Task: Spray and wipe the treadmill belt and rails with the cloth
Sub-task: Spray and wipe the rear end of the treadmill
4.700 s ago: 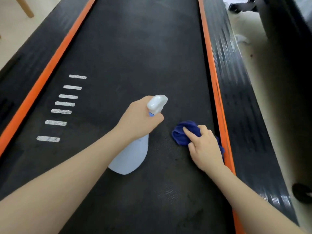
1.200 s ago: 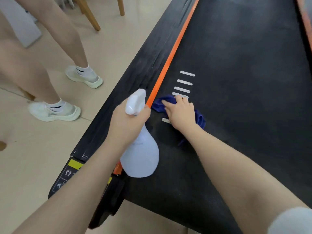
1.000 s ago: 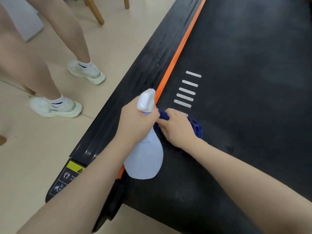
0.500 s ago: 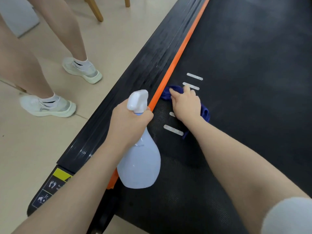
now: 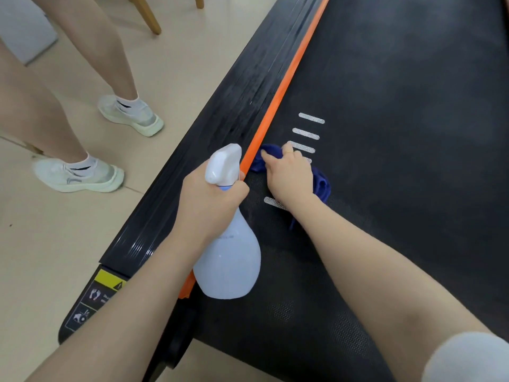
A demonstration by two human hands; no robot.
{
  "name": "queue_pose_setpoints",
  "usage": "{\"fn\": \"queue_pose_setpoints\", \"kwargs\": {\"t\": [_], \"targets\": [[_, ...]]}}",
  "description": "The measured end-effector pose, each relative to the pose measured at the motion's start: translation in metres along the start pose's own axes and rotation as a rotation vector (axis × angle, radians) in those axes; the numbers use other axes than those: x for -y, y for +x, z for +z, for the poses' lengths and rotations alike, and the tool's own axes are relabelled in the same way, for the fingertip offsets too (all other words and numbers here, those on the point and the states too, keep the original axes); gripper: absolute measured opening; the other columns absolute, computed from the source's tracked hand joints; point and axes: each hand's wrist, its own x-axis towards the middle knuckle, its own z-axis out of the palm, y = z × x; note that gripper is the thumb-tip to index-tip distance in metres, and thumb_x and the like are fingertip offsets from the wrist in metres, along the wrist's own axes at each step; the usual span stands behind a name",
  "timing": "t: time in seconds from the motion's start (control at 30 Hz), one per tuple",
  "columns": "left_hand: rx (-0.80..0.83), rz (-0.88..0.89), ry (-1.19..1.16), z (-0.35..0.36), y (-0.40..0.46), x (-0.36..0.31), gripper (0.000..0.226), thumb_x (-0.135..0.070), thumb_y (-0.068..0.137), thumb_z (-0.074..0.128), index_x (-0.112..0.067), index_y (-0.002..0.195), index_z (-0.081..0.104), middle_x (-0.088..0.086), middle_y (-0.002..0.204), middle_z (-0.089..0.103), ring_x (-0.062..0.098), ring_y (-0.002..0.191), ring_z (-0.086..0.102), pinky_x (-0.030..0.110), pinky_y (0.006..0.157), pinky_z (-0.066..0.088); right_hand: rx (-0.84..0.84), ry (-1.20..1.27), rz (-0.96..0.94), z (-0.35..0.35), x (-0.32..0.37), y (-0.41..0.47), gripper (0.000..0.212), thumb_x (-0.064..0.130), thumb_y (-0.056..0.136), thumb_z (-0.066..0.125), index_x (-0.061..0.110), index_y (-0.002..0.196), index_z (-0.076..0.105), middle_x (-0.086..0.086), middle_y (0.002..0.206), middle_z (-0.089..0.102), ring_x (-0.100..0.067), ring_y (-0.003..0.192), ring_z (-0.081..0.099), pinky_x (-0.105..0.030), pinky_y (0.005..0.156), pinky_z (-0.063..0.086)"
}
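Our right hand [image 5: 290, 177] presses the blue cloth [image 5: 321, 183] flat on the belt [image 5: 399, 161], now beside the orange rail [image 5: 278, 97]; 4.7 s ago it worked the opposite edge. Our left hand [image 5: 209, 199] still grips the spray bottle [image 5: 228, 260].

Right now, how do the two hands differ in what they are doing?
The left hand grips the spray bottle by its neck, held above the belt; the right hand presses the blue cloth onto the belt. The left sits nearer the orange strip; the right reaches further forward. Both are bare.
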Motion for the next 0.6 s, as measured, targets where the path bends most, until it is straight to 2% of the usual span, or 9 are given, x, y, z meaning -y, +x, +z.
{"fn": "queue_pose_setpoints", "kwargs": {"t": [0.1, 0.17, 0.23, 0.33, 0.4, 0.43, 0.5, 0.53, 0.6], "targets": [[0.006, 0.031, -0.03, -0.002, -0.005, -0.002, 0.023, -0.019, 0.063, 0.051, -0.028, 0.081, 0.062, -0.007, 0.079, 0.065, 0.003, 0.073, 0.056, 0.005, 0.064, 0.04, -0.022, 0.104, -0.248, -0.002, 0.009, -0.061, 0.032, 0.023, 0.083, 0.047, 0.02, 0.107, 0.068, -0.014, 0.081, 0.051, -0.031, 0.061, 0.051, -0.029, 0.052, 0.026], [0.009, 0.039, -0.04, -0.003, -0.005, -0.002, 0.021, -0.02, 0.063, 0.052, -0.032, 0.078, 0.06, -0.007, 0.079, 0.065, 0.003, 0.074, 0.057, 0.006, 0.066, 0.042, 0.057, 0.122, -0.421, -0.006, 0.003, -0.091, 0.039, 0.03, 0.084, 0.039, 0.024, 0.11, 0.068, -0.011, 0.081, 0.054, -0.028, 0.058, 0.049, -0.028, 0.05, 0.03], [0.001, 0.038, -0.039, -0.003, -0.007, -0.002, 0.018, -0.019, 0.064, 0.054, -0.03, 0.076, 0.06, -0.01, 0.075, 0.064, 0.001, 0.071, 0.057, 0.007, 0.065, 0.043, 0.086, 0.077, -0.487, -0.009, -0.006, -0.079, 0.043, 0.032, 0.085, 0.036, 0.026, 0.114, 0.067, -0.011, 0.082, 0.054, -0.028, 0.059, 0.05, -0.03, 0.049, 0.036], [0.007, 0.042, -0.026, -0.004, -0.008, 0.0, 0.015, -0.008, 0.074, 0.06, -0.023, 0.075, 0.06, -0.018, 0.064, 0.059, -0.002, 0.064, 0.053, 0.006, 0.059, 0.041, 0.032, -0.085, -0.182, -0.011, -0.011, -0.027, 0.04, 0.027, 0.093, 0.037, 0.028, 0.131, 0.052, -0.016, 0.107, 0.051, -0.034, 0.088, 0.053, -0.036, 0.065, 0.038], [0.004, 0.054, -0.011, -0.004, -0.009, -0.001, 0.02, -0.004, 0.077, 0.06, -0.024, 0.076, 0.059, -0.015, 0.065, 0.059, 0.0, 0.067, 0.054, 0.007, 0.06, 0.042, 0.077, -0.104, 0.01, -0.008, -0.006, -0.02, 0.042, 0.023, 0.095, 0.042, 0.026, 0.137, 0.044, -0.018, 0.124, 0.045, -0.035, 0.101, 0.048, -0.038, 0.074, 0.036], [0.012, 0.05, -0.02, -0.003, -0.009, -0.001, 0.015, -0.008, 0.075, 0.06, -0.023, 0.079, 0.061, -0.012, 0.07, 0.061, 0.002, 0.07, 0.056, 0.007, 0.062, 0.043, 0.091, -0.094, 0.015, -0.008, -0.001, -0.03, 0.041, 0.022, 0.092, 0.048, 0.023, 0.133, 0.049, -0.019, 0.121, 0.048, -0.036, 0.097, 0.051, -0.038, 0.07, 0.036], [0.013, 0.035, -0.024, -0.002, -0.009, -0.002, 0.02, -0.016, 0.069, 0.057, -0.016, 0.086, 0.066, -0.007, 0.08, 0.065, 0.006, 0.076, 0.059, 0.007, 0.065, 0.044, 0.008, 0.015, -0.181, -0.008, 0.005, -0.065, 0.036, 0.02, 0.081, 0.061, 0.02, 0.117, 0.064, -0.018, 0.098, 0.057, -0.034, 0.071, 0.055, -0.033, 0.056, 0.034], [0.018, 0.031, -0.016, -0.002, -0.008, -0.002, 0.024, -0.017, 0.069, 0.056, -0.013, 0.089, 0.067, -0.005, 0.083, 0.067, 0.008, 0.079, 0.06, 0.008, 0.067, 0.044, -0.016, 0.053, -0.29, -0.008, 0.003, -0.083, 0.033, 0.023, 0.08, 0.058, 0.021, 0.111, 0.068, -0.016, 0.088, 0.058, -0.031, 0.06, 0.053, -0.03, 0.051, 0.032], [0.014, 0.016, 0.002, -0.002, -0.006, -0.002, 0.02, -0.013, 0.073, 0.058, -0.01, 0.091, 0.067, -0.003, 0.085, 0.067, 0.01, 0.081, 0.061, 0.008, 0.066, 0.044, 0.026, 0.054, -0.43, -0.006, -0.009, -0.093, 0.038, 0.028, 0.082, 0.043, 0.024, 0.109, 0.069, -0.012, 0.082, 0.057, -0.028, 0.055, 0.05, -0.028, 0.047, 0.035]]}}
